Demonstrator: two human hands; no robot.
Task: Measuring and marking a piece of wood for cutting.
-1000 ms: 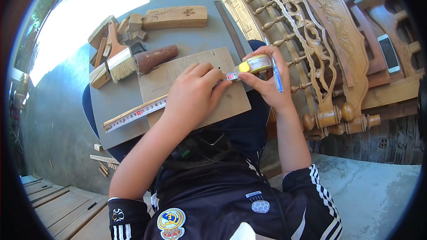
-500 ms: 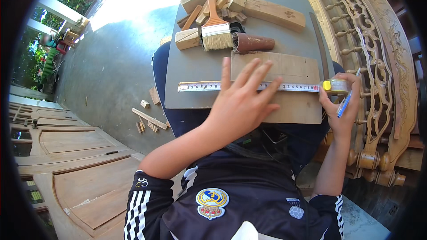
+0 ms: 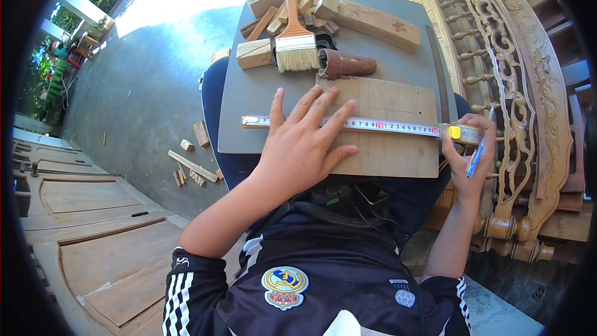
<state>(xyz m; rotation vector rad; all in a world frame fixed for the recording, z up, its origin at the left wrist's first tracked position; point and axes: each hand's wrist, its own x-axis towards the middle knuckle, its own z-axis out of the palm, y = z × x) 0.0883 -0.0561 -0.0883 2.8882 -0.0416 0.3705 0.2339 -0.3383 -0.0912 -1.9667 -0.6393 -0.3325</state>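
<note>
Your left hand lies palm down with its fingers spread and thumb out to the right, its forearm angling up from the lower left; it covers part of the tape blade. Your right hand is curled around the case of the tape measure at the board's right edge, thumb on the near left side, with a blue pen tucked against the fingers and pointing down. The case is bright yellow at its left end and paler toward the right. The blade is white with black digits and red blocks, running nearly straight, tilted slightly down to the right, across the flat brown board and the grey worktop.
</note>
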